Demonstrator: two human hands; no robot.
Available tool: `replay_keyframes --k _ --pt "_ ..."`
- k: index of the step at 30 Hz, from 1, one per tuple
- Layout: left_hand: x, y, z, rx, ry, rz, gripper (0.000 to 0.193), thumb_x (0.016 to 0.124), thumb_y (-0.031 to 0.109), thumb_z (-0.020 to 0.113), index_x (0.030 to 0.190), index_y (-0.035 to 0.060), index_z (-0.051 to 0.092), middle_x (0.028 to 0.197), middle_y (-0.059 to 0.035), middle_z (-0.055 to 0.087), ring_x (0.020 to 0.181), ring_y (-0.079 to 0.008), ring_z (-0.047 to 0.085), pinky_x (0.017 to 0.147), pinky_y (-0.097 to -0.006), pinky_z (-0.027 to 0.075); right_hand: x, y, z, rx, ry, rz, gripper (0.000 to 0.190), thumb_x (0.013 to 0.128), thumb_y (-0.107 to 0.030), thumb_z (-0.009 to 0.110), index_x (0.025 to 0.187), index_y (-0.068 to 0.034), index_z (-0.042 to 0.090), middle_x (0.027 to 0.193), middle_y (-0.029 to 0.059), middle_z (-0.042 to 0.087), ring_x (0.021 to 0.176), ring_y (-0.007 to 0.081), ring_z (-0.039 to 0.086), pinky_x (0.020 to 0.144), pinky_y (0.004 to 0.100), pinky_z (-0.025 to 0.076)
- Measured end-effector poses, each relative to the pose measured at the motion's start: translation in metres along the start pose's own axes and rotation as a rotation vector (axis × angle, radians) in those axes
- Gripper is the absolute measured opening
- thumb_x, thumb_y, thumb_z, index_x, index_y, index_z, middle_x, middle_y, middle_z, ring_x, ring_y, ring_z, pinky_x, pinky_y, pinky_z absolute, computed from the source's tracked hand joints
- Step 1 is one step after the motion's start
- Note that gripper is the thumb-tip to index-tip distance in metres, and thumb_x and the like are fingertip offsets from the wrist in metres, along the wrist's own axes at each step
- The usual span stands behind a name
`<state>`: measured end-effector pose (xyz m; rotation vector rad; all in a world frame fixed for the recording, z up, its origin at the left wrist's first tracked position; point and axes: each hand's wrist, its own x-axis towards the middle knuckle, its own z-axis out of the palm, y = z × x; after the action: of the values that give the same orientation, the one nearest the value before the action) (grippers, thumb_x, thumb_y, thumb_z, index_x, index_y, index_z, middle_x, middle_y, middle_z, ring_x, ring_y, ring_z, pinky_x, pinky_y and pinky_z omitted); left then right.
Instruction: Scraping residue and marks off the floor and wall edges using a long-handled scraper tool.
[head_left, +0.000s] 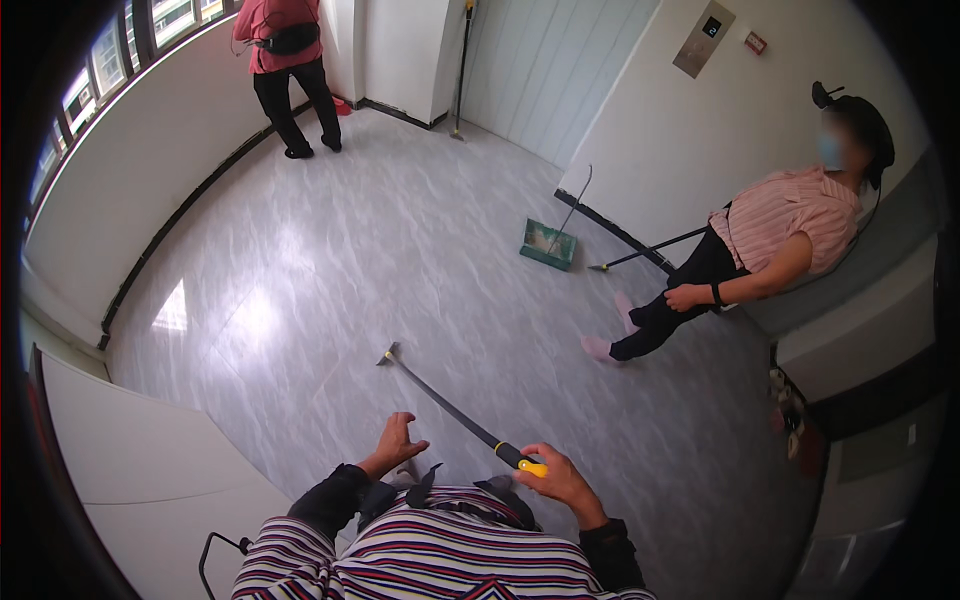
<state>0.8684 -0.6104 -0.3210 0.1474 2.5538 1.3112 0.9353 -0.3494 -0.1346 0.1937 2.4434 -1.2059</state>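
My right hand (559, 476) grips the yellow and black handle end of a long-handled floor scraper (446, 405). The scraper's dark pole slants up and left, and its small wide blade rests on the grey marbled floor (300, 390). My left hand (395, 445) is held in front of my body, thumb and fingers apart, holding nothing; it is left of the pole and does not touch it. A green dustpan (550, 244) with a thin upright wire handle stands on the floor further ahead, to the right.
A masked person (787, 225) stands at the right near another long-handled scraper (652, 247). Another person (289, 75) stands by the windows. A third long-handled tool (463, 75) leans by the pale metal door (547, 67). A white panel (127, 450) borders the floor at my left.
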Motion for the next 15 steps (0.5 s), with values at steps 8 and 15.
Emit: replay_keyframes --k 8,15 --pt "0.029 0.083 0.002 0.058 -0.097 0.496 0.035 0.056 0.028 0.064 0.078 0.0070 0.046 0.077 -0.0088 0.047 0.080 -0.0237 0.043 0.072 -0.0349 0.029 0.005 -0.068 0.016 0.200 -0.037 -0.324 0.043 0.063 -0.020 0.064 0.097 -0.002 0.044 0.095 0.0142 0.047 0.066 0.0130 0.050 0.059 0.0198 0.041" --pt "0.032 0.083 -0.001 -0.079 0.093 0.525 0.026 0.063 0.026 0.061 0.057 0.0061 0.045 0.057 -0.0076 0.045 0.060 -0.0227 0.044 0.063 -0.0324 0.030 0.011 -0.065 0.030 0.460 0.021 -0.416 0.055 0.062 -0.019 0.064 0.105 -0.003 0.034 0.096 0.0166 0.047 0.069 0.0162 0.054 0.058 0.0217 0.044"
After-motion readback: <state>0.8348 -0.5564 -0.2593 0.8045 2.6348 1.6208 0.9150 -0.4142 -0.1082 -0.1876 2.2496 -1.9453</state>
